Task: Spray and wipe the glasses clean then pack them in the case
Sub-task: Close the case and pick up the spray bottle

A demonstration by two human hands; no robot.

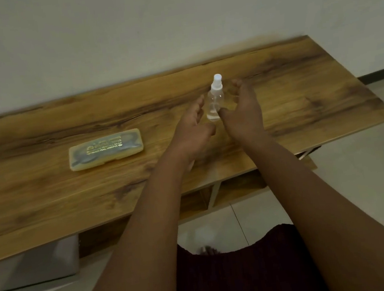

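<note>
On the long wooden table (300, 88), the clear plastic spray bottle (214, 101) stands between both hands, apparently untouched; the translucent yellowish glasses case (106, 149) lies well left.

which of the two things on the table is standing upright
The clear spray bottle with the white cap, standing between the two hands. The yellowish translucent glasses case further left lies flat and closed.

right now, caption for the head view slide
Both hands flank a clear spray bottle; closed glasses case lies left.
</note>
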